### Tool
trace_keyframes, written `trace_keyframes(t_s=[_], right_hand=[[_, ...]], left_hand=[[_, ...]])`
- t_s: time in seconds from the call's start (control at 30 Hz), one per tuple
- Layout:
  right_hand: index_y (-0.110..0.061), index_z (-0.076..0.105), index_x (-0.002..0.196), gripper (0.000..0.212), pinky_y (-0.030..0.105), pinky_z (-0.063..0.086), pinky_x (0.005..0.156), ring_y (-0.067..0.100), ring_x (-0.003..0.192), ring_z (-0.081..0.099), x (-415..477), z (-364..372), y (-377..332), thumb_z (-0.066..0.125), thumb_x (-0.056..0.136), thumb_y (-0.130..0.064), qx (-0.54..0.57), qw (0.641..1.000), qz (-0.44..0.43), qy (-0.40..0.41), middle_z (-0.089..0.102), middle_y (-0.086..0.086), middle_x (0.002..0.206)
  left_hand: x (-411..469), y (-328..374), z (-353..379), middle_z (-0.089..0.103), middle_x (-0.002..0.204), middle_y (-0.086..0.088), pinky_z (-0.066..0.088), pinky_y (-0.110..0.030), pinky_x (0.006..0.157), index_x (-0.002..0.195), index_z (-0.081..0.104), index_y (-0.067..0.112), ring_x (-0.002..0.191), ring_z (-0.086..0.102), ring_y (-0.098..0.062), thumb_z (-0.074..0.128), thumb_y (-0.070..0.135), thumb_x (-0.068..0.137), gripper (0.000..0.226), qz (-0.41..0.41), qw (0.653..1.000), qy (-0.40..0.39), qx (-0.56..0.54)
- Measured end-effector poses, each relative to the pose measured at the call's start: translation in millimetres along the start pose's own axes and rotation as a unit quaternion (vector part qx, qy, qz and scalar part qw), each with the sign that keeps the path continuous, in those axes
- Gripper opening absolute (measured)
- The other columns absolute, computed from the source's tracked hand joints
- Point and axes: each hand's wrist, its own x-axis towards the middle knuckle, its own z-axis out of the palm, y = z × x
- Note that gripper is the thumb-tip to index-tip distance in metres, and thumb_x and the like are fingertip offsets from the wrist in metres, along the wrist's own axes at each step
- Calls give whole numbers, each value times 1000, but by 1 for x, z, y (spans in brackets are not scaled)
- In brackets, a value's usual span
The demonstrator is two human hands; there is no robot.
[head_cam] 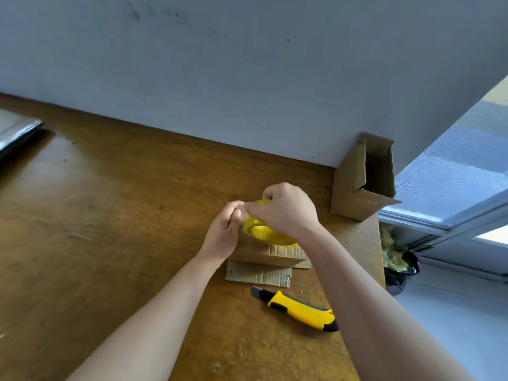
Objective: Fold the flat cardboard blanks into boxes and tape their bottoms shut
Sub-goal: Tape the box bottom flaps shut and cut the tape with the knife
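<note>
A yellow tape roll (264,232) hovers just above a small cardboard box (268,257) standing on the wooden table (110,215). My right hand (286,210) grips the roll from above. My left hand (224,229) sits at the roll's left side with thumb and fingers pinched on the clear tape end. The box's flaps (258,276) lie spread flat on the table toward me. My hands hide most of the box's top.
A yellow and black utility knife (298,310) lies on the table near the front right. A folded cardboard box (362,180) stands at the table's far right corner against the wall. A grey flat object (16,133) lies at the far left. Right of the table's edge is a window.
</note>
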Motion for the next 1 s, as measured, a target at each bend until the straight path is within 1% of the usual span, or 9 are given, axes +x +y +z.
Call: trace_keyframes(t_s=[0.17, 0.23, 0.3, 0.37, 0.47, 0.53, 0.6, 0.77, 1.0], right_hand=[[-22, 41, 49, 50, 23, 24, 43, 10, 47, 41, -34, 19, -33, 62, 78, -58, 31, 999, -34, -23, 41, -7, 48], [-24, 46, 54, 47, 23, 29, 44, 7, 49, 44, -44, 25, -44, 59, 82, -60, 51, 994, -62, -72, 45, -8, 51], [-22, 62, 65, 41, 25, 40, 50, 8, 56, 51, -50, 30, -48, 60, 82, -59, 117, 982, -74, -132, 55, -9, 59], [-21, 67, 69, 42, 27, 42, 52, 8, 57, 51, -57, 35, -46, 60, 82, -60, 164, 972, -77, -146, 56, -9, 59], [-16, 57, 57, 51, 25, 35, 47, 7, 47, 40, -61, 39, -36, 60, 83, -61, 197, 971, -77, -114, 44, -9, 49], [-18, 48, 51, 54, 20, 30, 43, 5, 43, 36, -62, 40, -31, 61, 84, -58, 218, 968, -75, -98, 39, -11, 45], [-18, 47, 50, 55, 17, 28, 40, 6, 42, 35, -61, 39, -29, 61, 83, -60, 199, 972, -87, -90, 38, -11, 44], [-12, 56, 56, 60, 27, 32, 43, 11, 46, 41, -46, 20, -16, 60, 75, -68, 24, 992, -106, -62, 43, -5, 49], [-20, 55, 52, 57, 28, 37, 45, 12, 51, 50, -37, 9, -8, 57, 76, -72, -42, 990, -103, -90, 50, -5, 50]], left_hand=[[-42, -20, -39, 59, 104, 20, 36, 2, 71, 120, 53, 31, 93, 50, 22, 32, 19, 103, 30, -27, 999, 19, -4], [-60, -31, -49, 56, 99, 29, 36, 2, 70, 113, 51, 37, 91, 49, 26, 33, 20, 103, 27, -54, 998, 44, -8], [-72, -41, -55, 61, 101, 23, 40, -9, 77, 111, 57, 35, 98, 55, 12, 35, 20, 101, 29, -82, 994, 63, -25], [-78, -46, -56, 65, 103, 15, 45, -23, 81, 109, 60, 36, 100, 58, -2, 35, 19, 99, 32, -95, 992, 72, -37], [-79, -41, -52, 65, 97, 17, 47, -28, 80, 97, 57, 44, 94, 58, 2, 34, 20, 98, 34, -84, 992, 88, -17], [-79, -40, -50, 64, 95, 16, 45, -27, 77, 101, 56, 39, 91, 58, 1, 33, 21, 99, 29, -69, 993, 98, 9], [-79, -40, -50, 63, 97, 10, 42, -24, 74, 109, 57, 29, 92, 58, -7, 31, 22, 101, 27, -55, 993, 96, 38], [-79, -37, -54, 61, 105, 3, 43, -24, 73, 117, 53, 23, 94, 56, -9, 26, 32, 103, 32, -38, 993, 66, 85], [-76, -32, -53, 59, 111, 1, 48, -30, 81, 121, 51, 21, 101, 55, -14, 23, 37, 102, 38, -51, 991, 63, 111]])
